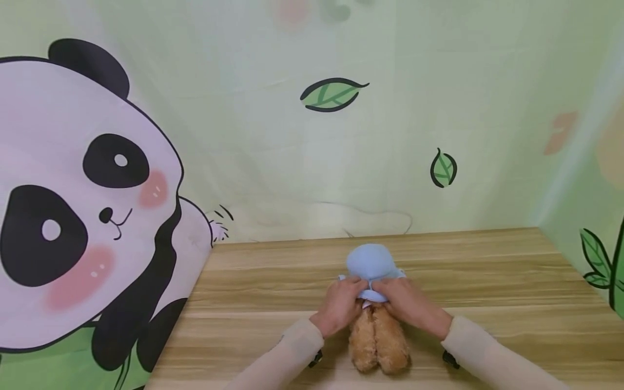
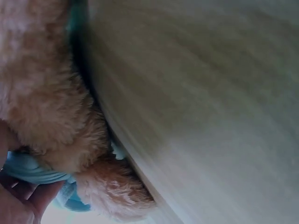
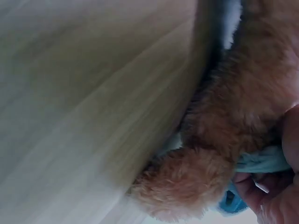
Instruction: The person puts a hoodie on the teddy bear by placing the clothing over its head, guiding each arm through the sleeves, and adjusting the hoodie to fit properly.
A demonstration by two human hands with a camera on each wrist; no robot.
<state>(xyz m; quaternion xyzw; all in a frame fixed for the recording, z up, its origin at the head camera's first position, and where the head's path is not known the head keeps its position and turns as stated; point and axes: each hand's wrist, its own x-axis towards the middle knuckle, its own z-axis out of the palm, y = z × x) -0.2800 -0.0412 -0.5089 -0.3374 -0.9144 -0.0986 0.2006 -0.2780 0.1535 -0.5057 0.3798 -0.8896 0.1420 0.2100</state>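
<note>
Midway along the wood-grained desk, the brown furry plush toy rests with left hand and right hand both pinching its light-blue fabric piece, apparently mid-adjustment, the next move likely calling for even, gentle handling.

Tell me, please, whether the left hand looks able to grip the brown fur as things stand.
Probably yes: the left hand is right beside the brown fur, with nothing visible in between. It holds the blue cloth, though, so it would likely need to let go first.
</note>
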